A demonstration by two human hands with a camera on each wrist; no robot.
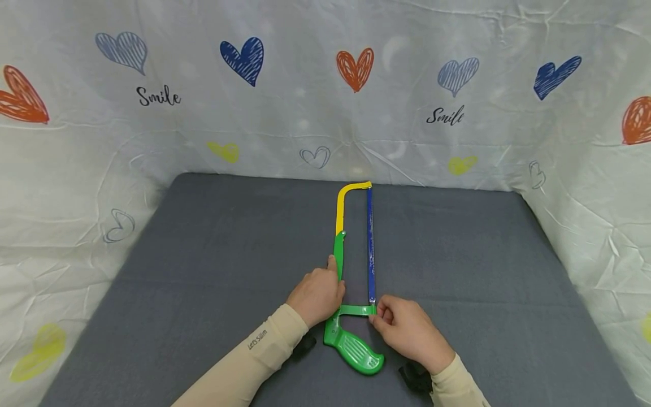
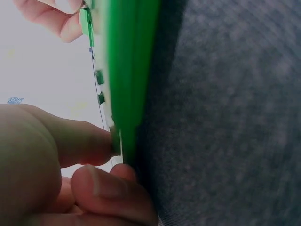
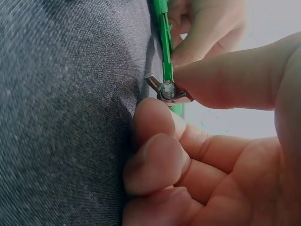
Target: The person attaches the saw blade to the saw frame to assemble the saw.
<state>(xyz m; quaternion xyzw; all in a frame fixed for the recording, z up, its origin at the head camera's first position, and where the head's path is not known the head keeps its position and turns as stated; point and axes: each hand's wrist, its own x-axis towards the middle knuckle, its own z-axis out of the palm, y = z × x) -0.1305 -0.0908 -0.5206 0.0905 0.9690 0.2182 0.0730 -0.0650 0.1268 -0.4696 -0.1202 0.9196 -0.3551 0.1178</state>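
A hacksaw (image 1: 354, 349) lies on the grey cloth, its green handle nearest me and its yellow front frame (image 1: 339, 209) pointing away. The blue blade (image 1: 370, 243) runs along its right side. My left hand (image 1: 316, 293) grips the green part of the frame, with one finger stretched along it; the left wrist view shows thumb and fingers on either side of the green bar (image 2: 129, 66). At the blade's near end, my right hand (image 1: 409, 328) pinches a metal wing nut (image 3: 168, 89) on a threaded end. Part of the nut is hidden behind the thumb.
A grey cloth (image 1: 229, 237) covers the table. White curtains (image 1: 305, 113) printed with hearts and "Smile" hang behind and at both sides. Dark straps (image 1: 416, 377) show by the wrists.
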